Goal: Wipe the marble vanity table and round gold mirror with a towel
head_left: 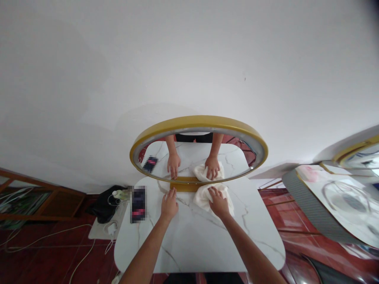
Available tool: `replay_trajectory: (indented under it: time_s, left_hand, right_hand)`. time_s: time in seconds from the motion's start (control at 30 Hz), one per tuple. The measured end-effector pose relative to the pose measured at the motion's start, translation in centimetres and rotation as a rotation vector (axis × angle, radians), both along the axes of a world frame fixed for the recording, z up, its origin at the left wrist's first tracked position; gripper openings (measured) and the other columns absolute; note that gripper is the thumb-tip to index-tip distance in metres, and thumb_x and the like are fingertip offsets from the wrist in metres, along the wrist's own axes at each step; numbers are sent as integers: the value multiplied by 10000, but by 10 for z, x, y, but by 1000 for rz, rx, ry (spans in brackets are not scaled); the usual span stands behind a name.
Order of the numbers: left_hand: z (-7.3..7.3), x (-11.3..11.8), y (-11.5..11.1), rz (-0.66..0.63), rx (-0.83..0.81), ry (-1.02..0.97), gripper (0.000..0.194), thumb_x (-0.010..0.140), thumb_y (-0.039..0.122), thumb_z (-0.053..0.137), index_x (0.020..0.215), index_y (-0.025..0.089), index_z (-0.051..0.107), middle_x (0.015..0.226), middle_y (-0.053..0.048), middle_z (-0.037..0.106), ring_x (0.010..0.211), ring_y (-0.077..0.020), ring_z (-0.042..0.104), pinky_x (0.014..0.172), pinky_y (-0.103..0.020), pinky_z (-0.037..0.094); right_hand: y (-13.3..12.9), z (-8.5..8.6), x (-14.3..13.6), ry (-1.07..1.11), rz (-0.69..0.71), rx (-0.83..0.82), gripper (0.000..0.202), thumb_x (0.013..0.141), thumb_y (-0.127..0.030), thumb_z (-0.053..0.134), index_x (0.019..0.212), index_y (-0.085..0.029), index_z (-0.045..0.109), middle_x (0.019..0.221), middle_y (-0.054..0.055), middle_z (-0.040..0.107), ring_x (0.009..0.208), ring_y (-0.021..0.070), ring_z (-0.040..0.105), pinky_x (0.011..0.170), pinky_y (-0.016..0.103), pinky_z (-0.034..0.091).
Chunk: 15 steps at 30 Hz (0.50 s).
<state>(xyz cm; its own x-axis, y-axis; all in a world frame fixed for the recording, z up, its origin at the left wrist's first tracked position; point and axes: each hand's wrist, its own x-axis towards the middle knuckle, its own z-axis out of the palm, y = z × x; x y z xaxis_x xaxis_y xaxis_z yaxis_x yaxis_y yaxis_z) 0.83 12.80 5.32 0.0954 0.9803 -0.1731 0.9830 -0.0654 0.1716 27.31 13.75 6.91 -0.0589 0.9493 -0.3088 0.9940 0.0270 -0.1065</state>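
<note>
A round mirror (189, 157) with a gold frame stands on a white marble-patterned table (195, 244), on a gold base (186, 187). At the base's left end, my left hand (169, 205) lies with its fingers stretched out, fingertips touching the base. A crumpled white cloth (203, 197) is bunched on the table at the base's right end. My right hand (219, 202) presses down on that cloth, fingers spread and slightly bent over it. Both hands and the cloth are reflected in the mirror.
A blurred dark phone-like item (138, 205) lies at the table's left edge. Left of the table are a black bag (106, 205), a small bottle (120, 194) and white cables. A second table (334, 201) with a mirror stands at right. A white wall (189, 59) rises behind.
</note>
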Motion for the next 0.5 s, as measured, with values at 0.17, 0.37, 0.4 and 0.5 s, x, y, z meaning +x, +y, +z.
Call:
replay_trajectory:
  time_s: [0.17, 0.37, 0.4, 0.5]
  left_hand:
    - [-1, 19, -3, -122, 82, -13, 599, 833, 171, 407, 1422, 223, 313, 1504, -38, 293, 1378, -208, 253, 1115, -408, 215]
    - [-7, 29, 0, -135, 31, -45, 604, 831, 156, 390, 1423, 245, 309, 1497, -21, 310, 1355, -214, 297, 1092, -416, 267]
    - [-8, 30, 0, -128, 24, -48, 612, 826, 150, 393, 1424, 246, 307, 1498, -18, 307, 1359, -215, 289, 1093, -416, 267]
    - [-10, 29, 0, -116, 14, -56, 614, 825, 142, 389, 1424, 247, 308, 1500, -17, 304, 1365, -212, 276, 1100, -418, 256]
  right_hand:
    - [2, -4, 7, -6, 10, -12, 640, 838, -237, 417, 1435, -325, 205, 1535, 10, 166, 1330, 242, 247, 887, 407, 415]
    - [9, -9, 9, -6, 11, -26, 622, 865, -479, 377, 1434, -269, 241, 1543, 39, 133, 1371, 269, 171, 973, 485, 339]
    - [11, -10, 9, -4, 11, -31, 645, 856, -525, 376, 1431, -258, 253, 1543, 47, 133, 1375, 276, 160, 981, 499, 325]
    - [20, -10, 10, 8, 12, -57, 725, 826, -627, 370, 1426, -232, 274, 1539, 72, 140, 1383, 292, 125, 995, 539, 285]
